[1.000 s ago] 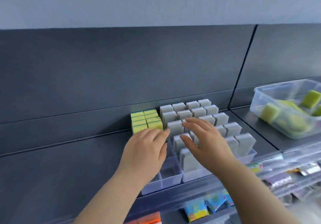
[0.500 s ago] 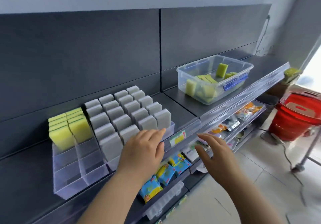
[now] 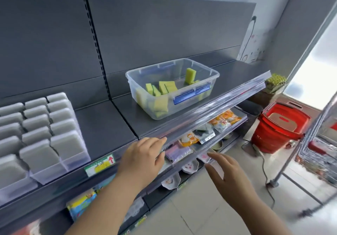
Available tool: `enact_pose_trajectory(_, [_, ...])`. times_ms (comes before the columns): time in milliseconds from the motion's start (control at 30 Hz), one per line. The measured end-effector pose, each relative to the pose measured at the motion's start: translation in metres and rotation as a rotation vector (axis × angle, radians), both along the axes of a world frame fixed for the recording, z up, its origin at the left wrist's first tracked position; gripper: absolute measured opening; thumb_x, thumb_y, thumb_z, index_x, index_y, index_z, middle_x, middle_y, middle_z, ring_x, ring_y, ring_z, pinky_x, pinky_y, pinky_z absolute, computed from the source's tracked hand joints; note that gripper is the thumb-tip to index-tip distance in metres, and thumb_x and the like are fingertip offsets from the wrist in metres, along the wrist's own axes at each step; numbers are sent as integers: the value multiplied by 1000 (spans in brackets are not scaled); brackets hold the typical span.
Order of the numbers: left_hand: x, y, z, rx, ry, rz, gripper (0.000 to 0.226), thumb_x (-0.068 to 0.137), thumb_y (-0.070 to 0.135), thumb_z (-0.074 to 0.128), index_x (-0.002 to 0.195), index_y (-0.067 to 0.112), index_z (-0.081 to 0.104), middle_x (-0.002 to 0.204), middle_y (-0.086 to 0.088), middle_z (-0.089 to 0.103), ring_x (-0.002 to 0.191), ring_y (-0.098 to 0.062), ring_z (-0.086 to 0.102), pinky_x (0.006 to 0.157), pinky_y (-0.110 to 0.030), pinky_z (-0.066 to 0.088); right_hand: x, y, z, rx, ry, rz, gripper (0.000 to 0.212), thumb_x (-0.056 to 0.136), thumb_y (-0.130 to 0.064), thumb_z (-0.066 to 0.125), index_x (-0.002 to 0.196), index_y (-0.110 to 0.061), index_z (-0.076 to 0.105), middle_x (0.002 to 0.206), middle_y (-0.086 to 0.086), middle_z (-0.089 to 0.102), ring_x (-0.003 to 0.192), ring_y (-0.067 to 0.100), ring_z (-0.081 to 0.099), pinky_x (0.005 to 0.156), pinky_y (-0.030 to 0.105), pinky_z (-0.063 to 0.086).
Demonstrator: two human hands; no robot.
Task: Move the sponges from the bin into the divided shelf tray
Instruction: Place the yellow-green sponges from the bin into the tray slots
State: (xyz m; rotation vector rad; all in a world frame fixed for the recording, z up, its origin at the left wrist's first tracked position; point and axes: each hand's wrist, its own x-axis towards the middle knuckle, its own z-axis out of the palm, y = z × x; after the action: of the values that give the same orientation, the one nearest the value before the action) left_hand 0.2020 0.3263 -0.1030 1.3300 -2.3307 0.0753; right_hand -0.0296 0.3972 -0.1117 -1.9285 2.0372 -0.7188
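Head view: clear bin of yellow-green sponges sits up-shelf beyond the nearer left hand; both it and right hand open, empty.

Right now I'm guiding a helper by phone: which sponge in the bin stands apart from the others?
On the dark top shelf sits a clear plastic bin with a blue latch. At its far right end one yellow-green sponge stands upright alone, while the rest lie heaped at the near left end.
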Motion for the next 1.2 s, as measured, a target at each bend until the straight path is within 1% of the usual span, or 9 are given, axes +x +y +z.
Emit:
enact_pose_trajectory(200, [-25, -75, 15, -89, 68, 101, 42, 85, 33, 42, 111, 13, 68, 97, 2, 69, 91, -19, 64, 75, -31, 50, -63, -69, -2, 14, -44, -16, 41, 86, -41, 54, 126, -33, 52, 114, -23, 46, 118, 8, 46, 90, 21, 35])
enact_pose_trajectory(400, [-34, -182, 25, -134, 130, 226, 45, 86, 34, 39, 114, 12, 66, 104, -2, 69, 96, -24, 64, 72, -34, 53, -109, -182, 23, -59, -16, -44, 40, 86, -36, 57, 125, -28, 55, 122, -9, 55, 119, 15, 49, 94, 28, 37])
enact_pose_trajectory(500, [-45, -234, 29, -129, 163, 236, 45, 86, 36, 37, 115, 16, 66, 106, 1, 69, 97, -20, 63, 67, -32, 53, -122, -238, 50, -77, 29, 17, 42, 85, -39, 56, 126, -31, 53, 119, -12, 52, 107, 12, 52, 92, 30, 40])
enact_pose_trajectory(600, [-56, -275, 34, -127, 161, 245, 47, 86, 39, 36, 117, 18, 65, 108, 3, 68, 99, -18, 62, 66, -32, 53, -135, -287, 74, -118, 92, 69, 48, 82, -50, 47, 126, -33, 52, 120, -14, 51, 115, 12, 48, 91, 31, 42])
enact_pose_trajectory(733, [-65, -302, 38, -141, 106, 285, 46, 86, 39, 37, 116, 18, 65, 106, 2, 68, 96, -17, 63, 63, -30, 52, -143, -347, 86, -160, 89, 168, 50, 80, -52, 43, 125, -31, 53, 123, -10, 55, 116, 12, 49, 88, 25, 38])
enact_pose_trajectory(867, [-61, -303, 36, -171, 146, 382, 43, 85, 36, 40, 114, 18, 67, 104, 3, 68, 95, -7, 52, 60, -31, 51, -139, -421, 82, -127, 92, 338, 39, 87, -43, 52, 123, -28, 55, 124, -7, 56, 110, 13, 51, 86, 22, 37])
enact_pose_trajectory(967, [-62, -292, 32, -143, 144, 525, 43, 85, 38, 40, 114, 19, 66, 106, 2, 67, 97, -9, 52, 61, -34, 52, -123, -476, 76, -34, 148, 531, 38, 89, -40, 53, 126, -27, 53, 126, -5, 56, 107, 15, 53, 86, 26, 41])
enact_pose_trajectory(1100, [-77, -277, 31, -81, 163, 705, 45, 85, 45, 38, 119, 28, 62, 113, 9, 64, 101, -7, 53, 72, -35, 54, -85, -529, 73, 97, 278, 861, 42, 90, -40, 54, 129, -28, 48, 131, -4, 52, 113, 17, 52, 92, 27, 42])
enact_pose_trajectory(1200, [-97, -278, 39, -100, 109, 770, 43, 85, 41, 39, 118, 26, 63, 109, 9, 65, 98, -3, 50, 70, -28, 50, -46, -551, 68, 102, 451, 1113, 45, 91, -33, 53, 134, -29, 42, 137, -4, 46, 121, 20, 46, 95, 31, 41])
